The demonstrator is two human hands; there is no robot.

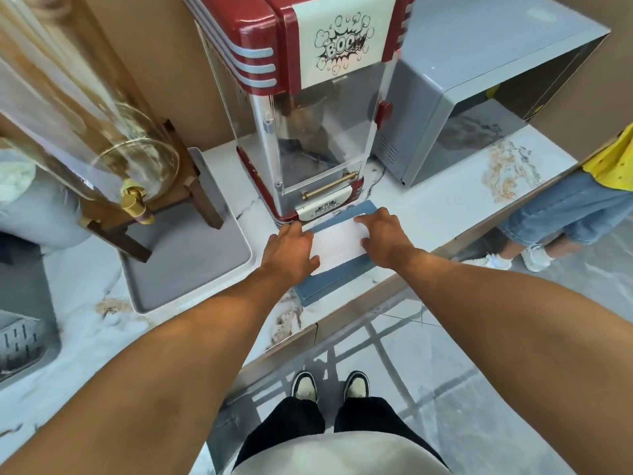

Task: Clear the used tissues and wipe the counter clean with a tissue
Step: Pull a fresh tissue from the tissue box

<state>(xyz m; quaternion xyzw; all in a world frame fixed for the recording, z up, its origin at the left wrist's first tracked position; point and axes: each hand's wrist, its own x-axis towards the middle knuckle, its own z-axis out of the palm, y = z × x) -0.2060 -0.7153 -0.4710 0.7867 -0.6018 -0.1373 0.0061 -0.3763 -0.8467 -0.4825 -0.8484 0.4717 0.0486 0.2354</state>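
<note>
Marble counter (445,207), mid-frame: white tissue (337,243) lies flat on blue box (342,272) before popcorn machine (308,108). Left hand (291,250) and right hand (385,236) flank it, fingers (368,219) spread loosely, pressing its left and right edges. Gray tray (185,255) left.

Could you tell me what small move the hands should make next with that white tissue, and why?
Probably pinch the white tissue and lift it off the blue box. Left hand and right hand lie flat on its two ends, gripping nothing, and wiping the counter needs a tissue in hand.
</note>
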